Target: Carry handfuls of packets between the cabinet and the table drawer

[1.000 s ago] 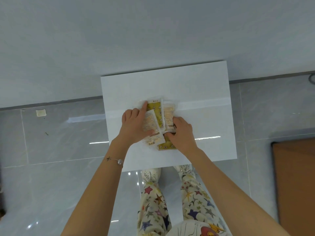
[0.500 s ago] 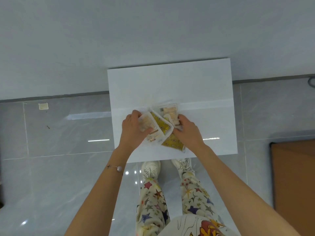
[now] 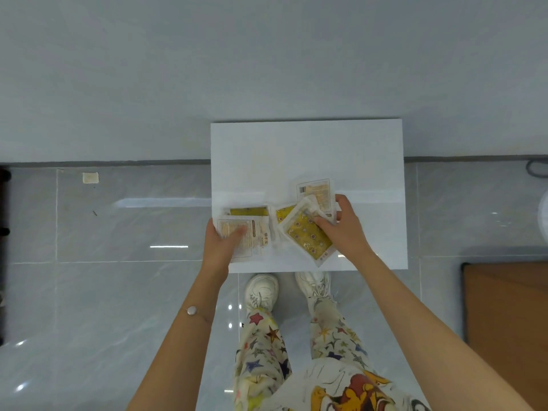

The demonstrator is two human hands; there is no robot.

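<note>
A pale packet (image 3: 244, 237) is gripped by the left hand (image 3: 221, 247) at the table's (image 3: 305, 149) near left edge, thumb on top and fingers curled beneath; its long axis runs away from the body. A yellow packet (image 3: 308, 235) is pinched by the right hand (image 3: 345, 229) near the middle of the near edge, lying diagonally, its far corner under the fingertips. The two packets are just beside each other, apart. Further yellow packets are largely hidden beneath both, and a printed packet (image 3: 317, 192) is partly covered behind the right fingers. Printing is too small to read.
</note>
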